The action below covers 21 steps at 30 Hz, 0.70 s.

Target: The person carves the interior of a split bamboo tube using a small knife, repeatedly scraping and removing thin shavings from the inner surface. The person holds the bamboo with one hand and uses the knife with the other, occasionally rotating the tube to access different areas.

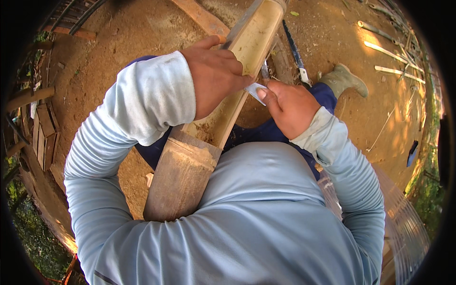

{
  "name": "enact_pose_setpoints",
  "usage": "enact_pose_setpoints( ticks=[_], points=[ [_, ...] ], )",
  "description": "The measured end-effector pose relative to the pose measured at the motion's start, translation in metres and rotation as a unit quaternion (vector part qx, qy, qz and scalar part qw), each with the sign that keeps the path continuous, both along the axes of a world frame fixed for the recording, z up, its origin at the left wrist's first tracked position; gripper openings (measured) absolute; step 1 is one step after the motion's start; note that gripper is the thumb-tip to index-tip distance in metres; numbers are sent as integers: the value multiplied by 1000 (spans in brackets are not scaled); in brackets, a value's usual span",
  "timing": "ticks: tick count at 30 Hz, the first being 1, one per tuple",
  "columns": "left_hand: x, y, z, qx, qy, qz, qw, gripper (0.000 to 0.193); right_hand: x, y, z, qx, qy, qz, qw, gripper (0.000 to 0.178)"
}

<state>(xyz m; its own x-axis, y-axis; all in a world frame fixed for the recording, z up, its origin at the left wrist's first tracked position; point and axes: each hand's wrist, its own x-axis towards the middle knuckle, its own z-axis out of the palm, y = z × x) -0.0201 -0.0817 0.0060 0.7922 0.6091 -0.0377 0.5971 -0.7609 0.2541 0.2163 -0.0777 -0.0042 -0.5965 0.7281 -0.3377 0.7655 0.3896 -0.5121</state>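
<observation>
A pale blue shirt [261, 228] fills the near part of the scene, its long sleeves reaching out on both sides. Between the left arm and the body lies a thick bamboo [178, 190], running from near left to far right; its near end is whole and round, while beyond a rough step it is opened into a hollow trough. The left hand [213, 78] lies across the trough, one finger stretched to its left edge and another fingertip meeting the left end of a pale flat strip [257, 93]; whether it grips that end, I cannot tell. The right hand [290, 107], just right of the trough, is closed on the strip, its thumb pressed on top. The strip sits between the two hands, over the right edge of the bamboo. Dark blue trousers [259, 133] show beneath, with a muddy boot [345, 80] to the right. Near the boot, a long dark knife [293, 47] points its light handle toward the near side. A board [202, 16] lies far left of the trough, poles [380, 34] lie on the dirt ground [363, 118] at far right, and a clear corrugated sheet [406, 223] stands near right.
</observation>
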Motion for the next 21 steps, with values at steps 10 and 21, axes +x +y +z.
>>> enact_pose_setpoints(
  ticks=[10,21],
  points=[
    [-7,-12,5,-34,-32,-15,999,58,-5,-15,10,-52,-17,-7,998,39],
    [-11,-17,10,-83,-45,-26,995,55,-5,-32,9,-54,20,6,998,31]
  ],
)
